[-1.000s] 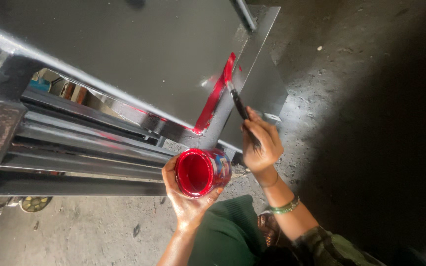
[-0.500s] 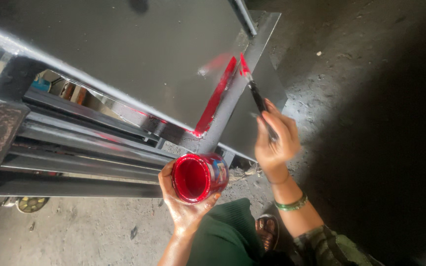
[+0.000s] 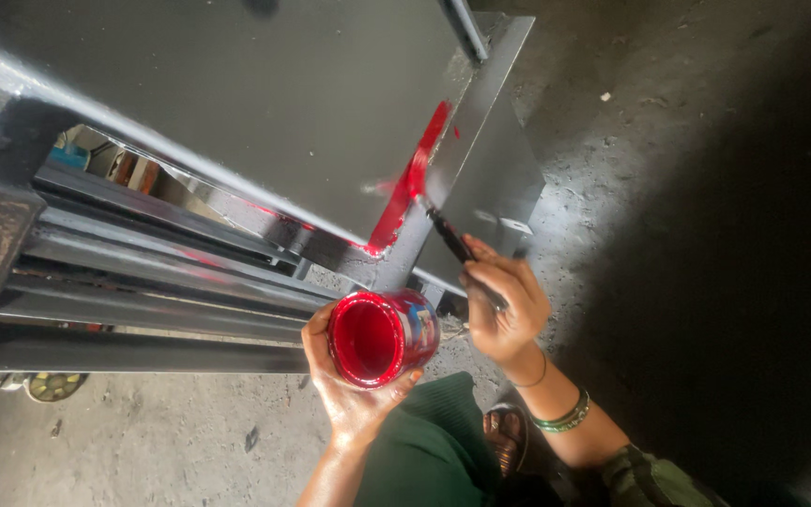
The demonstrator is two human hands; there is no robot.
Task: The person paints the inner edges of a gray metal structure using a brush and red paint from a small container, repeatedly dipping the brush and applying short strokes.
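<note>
While the brush tip rests on the metal edge, red paint is being laid along a grey steel frame.

The paintbrush (image 3: 457, 246) is pinched by the closed fingers (image 3: 495, 282) of the right hand (image 3: 511, 314), its bristles touching the lower end of the red painted strip (image 3: 412, 183) just above and left of those fingers. The open tin of red paint (image 3: 379, 336) is cupped from below by the left hand (image 3: 354, 394), whose fingers are wrapped around its side, just left of the right hand. The step in hand is judged to be the coating of the grey steel frame (image 3: 237, 113) along its corner edge; bare metal is left beyond the strip, so a steady stroke along the edge is called for, with the tin kept level.
</note>
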